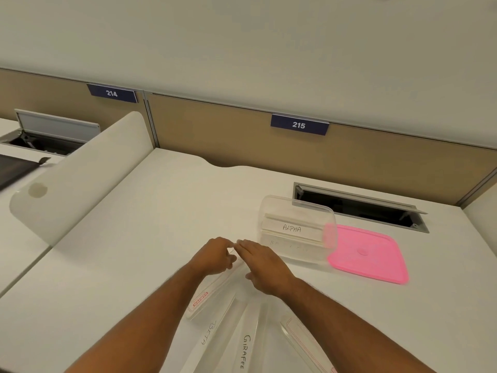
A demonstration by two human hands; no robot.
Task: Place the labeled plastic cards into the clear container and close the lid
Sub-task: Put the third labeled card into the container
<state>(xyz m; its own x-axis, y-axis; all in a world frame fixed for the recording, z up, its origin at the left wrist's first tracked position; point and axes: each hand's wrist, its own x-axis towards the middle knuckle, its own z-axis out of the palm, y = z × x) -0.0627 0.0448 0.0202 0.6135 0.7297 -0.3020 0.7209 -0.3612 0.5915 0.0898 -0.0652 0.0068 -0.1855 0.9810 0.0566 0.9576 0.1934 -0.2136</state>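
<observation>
Mid-loading: both hands' fingers (228, 244) pinched on a clear labelled plastic card (212, 292). Right of fingers, open clear plastic container (297, 227) holding ALPHA card (291, 228); pink square lid (368, 253) beyond. Next, probably: lift, carry right, drop in.

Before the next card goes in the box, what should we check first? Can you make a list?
1. Is the clear container open? Ok, no lid on it.
2. Is the pink lid close by for later? Ok, it lies flat beside the container.
3. Is there room inside? Ok, the ALPHA card sits in it with space above.
4. Do the hands have a card? Cannot tell: left hand and right hand meet at the far end of one card, fingers hiding the grip.
5. Are more cards waiting? Ok, the BETA card and GIRAFEE card lie on the desk.
</observation>
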